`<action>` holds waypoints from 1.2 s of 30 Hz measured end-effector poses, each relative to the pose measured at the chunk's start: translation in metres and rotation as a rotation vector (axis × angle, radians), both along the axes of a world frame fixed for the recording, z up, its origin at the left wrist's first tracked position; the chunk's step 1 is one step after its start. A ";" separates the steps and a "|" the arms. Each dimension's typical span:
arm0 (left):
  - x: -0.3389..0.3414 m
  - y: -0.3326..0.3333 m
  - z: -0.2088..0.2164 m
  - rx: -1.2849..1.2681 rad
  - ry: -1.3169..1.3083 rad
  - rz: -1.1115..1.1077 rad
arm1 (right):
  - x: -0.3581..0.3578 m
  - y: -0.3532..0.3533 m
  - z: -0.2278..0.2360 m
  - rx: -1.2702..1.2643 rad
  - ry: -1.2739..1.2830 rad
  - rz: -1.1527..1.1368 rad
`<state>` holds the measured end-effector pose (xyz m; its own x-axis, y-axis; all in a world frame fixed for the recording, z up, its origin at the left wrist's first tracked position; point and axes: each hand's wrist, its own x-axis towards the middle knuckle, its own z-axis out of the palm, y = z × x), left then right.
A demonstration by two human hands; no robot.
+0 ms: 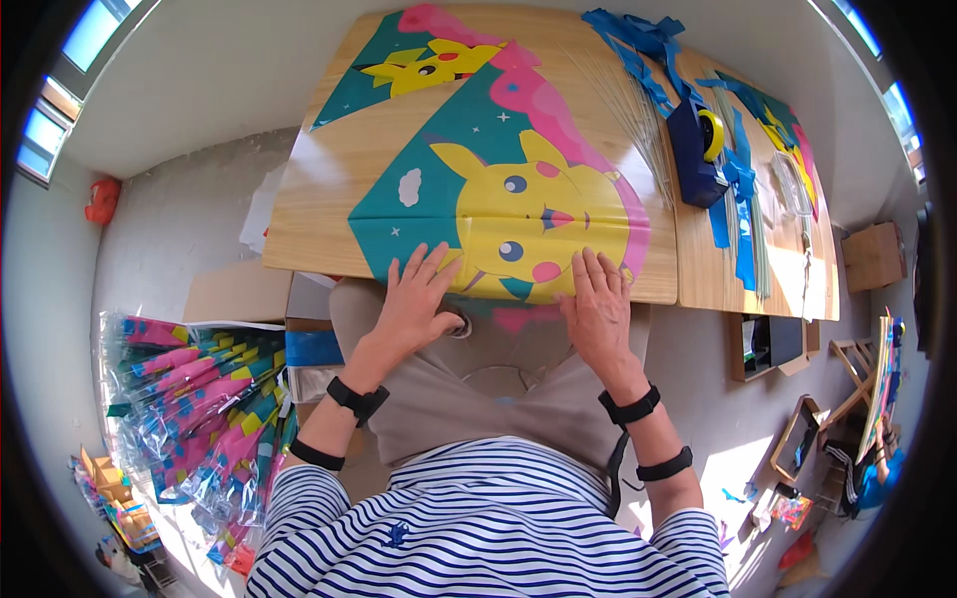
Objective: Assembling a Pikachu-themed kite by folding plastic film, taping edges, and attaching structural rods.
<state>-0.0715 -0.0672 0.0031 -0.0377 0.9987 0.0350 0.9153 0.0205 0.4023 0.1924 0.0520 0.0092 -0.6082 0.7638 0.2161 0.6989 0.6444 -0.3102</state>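
Note:
A diamond-shaped kite sail (pixel 488 199) in green, pink and yellow, printed with a cartoon face with pointed ears, lies spread on the wooden table (pixel 309 209). Its near part hangs over the table's front edge. My left hand (pixel 411 299) rests flat on the sail's near left side, fingers stretched out and thumb apart. On the near right side, my right hand (pixel 598 309) presses down with straight fingers beside the printed red cheek. Neither hand grips anything. Another sail (pixel 424 68) with the same print lies at the table's far left.
Thin rods (pixel 633 120), blue ribbons (pixel 648 45) and a blue tape dispenser (pixel 696 159) with yellow tape are at the right. Many plastic-wrapped kites (pixel 199 399) pile up at lower left beside a cardboard box (pixel 234 292). Open boxes (pixel 773 344) sit below the table at right.

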 end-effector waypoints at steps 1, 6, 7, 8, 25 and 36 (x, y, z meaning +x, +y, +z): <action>0.004 0.002 0.001 -0.024 0.012 0.014 | -0.005 0.005 -0.003 0.026 -0.048 -0.037; 0.009 -0.009 0.009 -0.204 0.109 -0.012 | 0.013 -0.018 -0.010 -0.062 -0.187 -0.054; 0.010 -0.013 0.009 -0.211 0.100 -0.009 | 0.018 -0.026 -0.011 -0.052 -0.202 -0.044; 0.012 -0.018 0.009 -0.199 0.098 -0.023 | 0.022 -0.031 -0.011 -0.044 -0.224 -0.045; 0.006 0.012 -0.012 0.004 0.107 0.034 | -0.090 -0.015 -0.025 0.035 -0.043 0.311; 0.001 0.015 -0.022 0.046 0.072 0.012 | -0.096 -0.009 -0.031 -0.026 -0.094 0.334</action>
<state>-0.0705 -0.0517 -0.0189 -0.0459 0.9955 0.0834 0.9416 0.0152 0.3364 0.0966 0.0431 -0.0217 -0.8418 0.5238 0.1301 0.4774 0.8351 -0.2735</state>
